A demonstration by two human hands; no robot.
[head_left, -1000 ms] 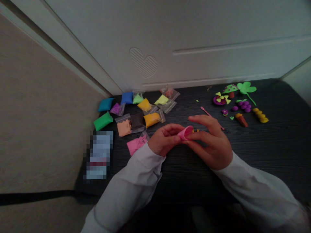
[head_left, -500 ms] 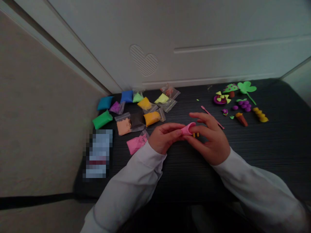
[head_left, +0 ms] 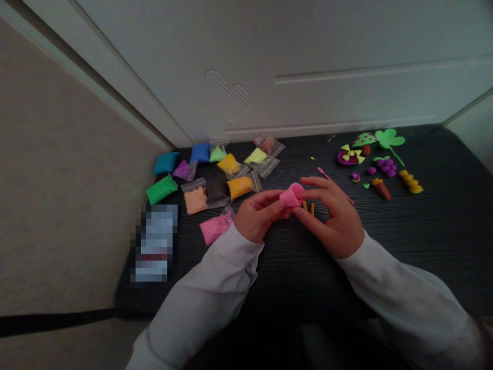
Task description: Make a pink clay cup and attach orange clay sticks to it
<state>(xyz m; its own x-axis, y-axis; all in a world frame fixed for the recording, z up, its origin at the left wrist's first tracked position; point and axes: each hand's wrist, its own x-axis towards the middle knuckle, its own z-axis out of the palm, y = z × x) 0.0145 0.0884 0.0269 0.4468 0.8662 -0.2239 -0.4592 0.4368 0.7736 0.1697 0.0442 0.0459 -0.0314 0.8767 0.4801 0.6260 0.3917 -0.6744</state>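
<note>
A curled piece of pink clay (head_left: 291,195) is pinched between both my hands above the dark table (head_left: 442,226). My left hand (head_left: 259,216) grips its left side with thumb and fingers closed. My right hand (head_left: 331,213) holds its right side with thumb and forefinger, the other fingers spread. Two short orange clay sticks (head_left: 308,207) lie on the table just under my right fingers.
Several small bags of coloured clay (head_left: 215,180) lie at the back left, a pink bag (head_left: 215,227) nearest my left wrist. A pink stick tool (head_left: 333,182) lies behind my right hand. Finished clay shapes (head_left: 379,159) sit at the back right. A white panel rises behind.
Both hands have lifted the pink clay slightly up and away from me, and its curled opening has turned. The orange sticks now show below my right fingers.
</note>
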